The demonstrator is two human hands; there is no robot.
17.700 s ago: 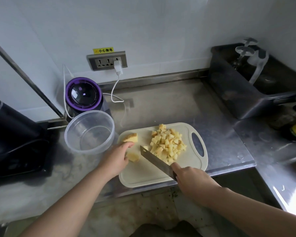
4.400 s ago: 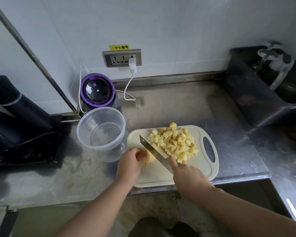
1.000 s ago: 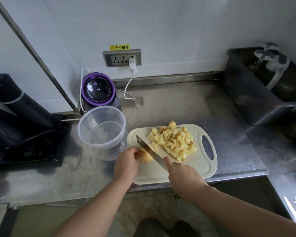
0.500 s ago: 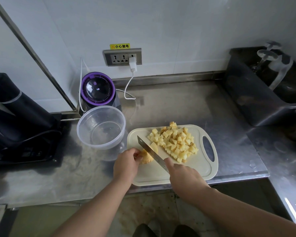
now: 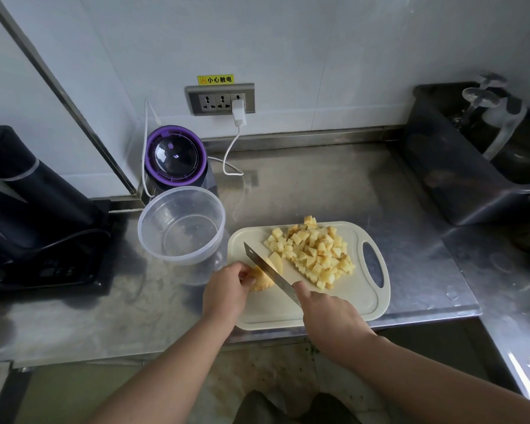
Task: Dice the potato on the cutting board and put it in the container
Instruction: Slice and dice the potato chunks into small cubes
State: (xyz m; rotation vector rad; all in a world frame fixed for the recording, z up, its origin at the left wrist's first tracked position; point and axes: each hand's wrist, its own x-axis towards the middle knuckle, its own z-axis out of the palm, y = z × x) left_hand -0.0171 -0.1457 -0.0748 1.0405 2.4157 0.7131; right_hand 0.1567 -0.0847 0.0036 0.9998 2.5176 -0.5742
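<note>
Both bare forearms enter from 6 o'clock and converge. The left grip [image 5: 227, 289], knuckles up, pinches a potato piece [image 5: 262, 281] at its 2 o'clock. The right grip [image 5: 331, 316], at the left's 4 o'clock, clasps a knife [image 5: 270, 270], one finger stretched onto the blade.

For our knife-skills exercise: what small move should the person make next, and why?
Probably press the knife down through the potato piece that the left hand holds: the blade lies across it, undiced, and the container holds no dice yet.
</note>
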